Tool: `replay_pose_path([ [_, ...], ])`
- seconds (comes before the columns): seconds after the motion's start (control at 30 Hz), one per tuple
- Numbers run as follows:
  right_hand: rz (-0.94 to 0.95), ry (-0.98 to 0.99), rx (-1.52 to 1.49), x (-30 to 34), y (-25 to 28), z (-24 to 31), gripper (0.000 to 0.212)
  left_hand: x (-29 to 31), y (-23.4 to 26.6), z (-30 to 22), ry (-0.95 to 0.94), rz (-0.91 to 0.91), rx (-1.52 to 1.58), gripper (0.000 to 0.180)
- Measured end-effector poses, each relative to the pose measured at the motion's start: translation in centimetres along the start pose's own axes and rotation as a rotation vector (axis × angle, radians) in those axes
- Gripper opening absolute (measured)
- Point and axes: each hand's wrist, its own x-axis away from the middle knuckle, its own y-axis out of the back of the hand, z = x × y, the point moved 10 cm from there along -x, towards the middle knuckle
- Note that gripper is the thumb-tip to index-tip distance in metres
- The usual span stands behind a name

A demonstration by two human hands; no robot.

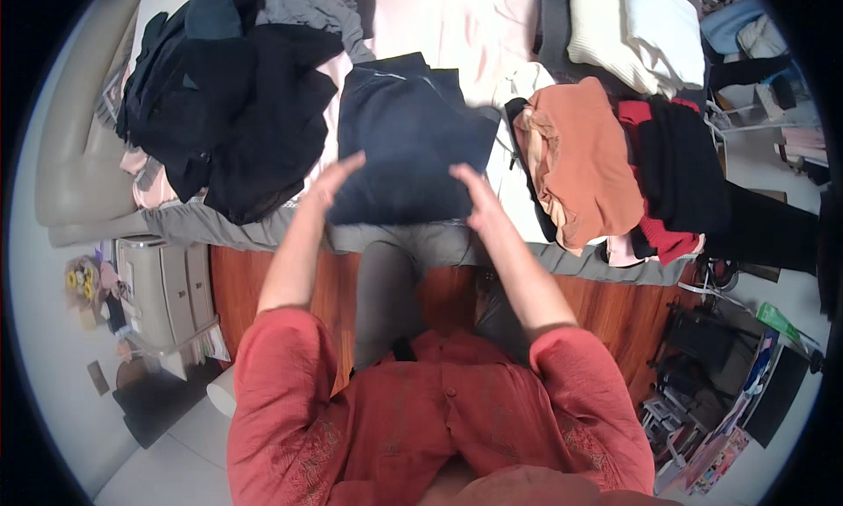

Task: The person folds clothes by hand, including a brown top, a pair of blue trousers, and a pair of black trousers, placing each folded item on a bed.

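Observation:
A dark navy garment (408, 146) lies folded into a rough rectangle at the bed's near edge, right in front of me. Its kind I cannot make out for certain. At its left side is my left hand (332, 183), fingers stretched out. My right hand (475, 194) is at its lower right side, fingers apart too. Neither hand grips the cloth; whether the fingertips touch it I cannot tell.
Left of it lies a loose heap of black clothes (237, 111), with a grey garment (316, 14) behind. Folded orange clothes (584, 159), black and red ones (680, 168) and white knitwear (637, 32) are stacked on the right. A beige cabinet (167, 286) stands lower left.

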Motion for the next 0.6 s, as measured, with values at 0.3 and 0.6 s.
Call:
replay_pose_path([
  [0.3, 0.119, 0.062, -0.029, -2.1, 4.7, -6.9, 0.051, 4.7, -0.3, 8.1, -0.016, 0.004, 0.337, 0.054],
  [0.6, 0.061, -0.007, -0.009, -0.8, 8.3, -11.6, 0.046, 9.0, -0.9, 10.4, -0.002, 0.13, 0.186, 0.049],
])
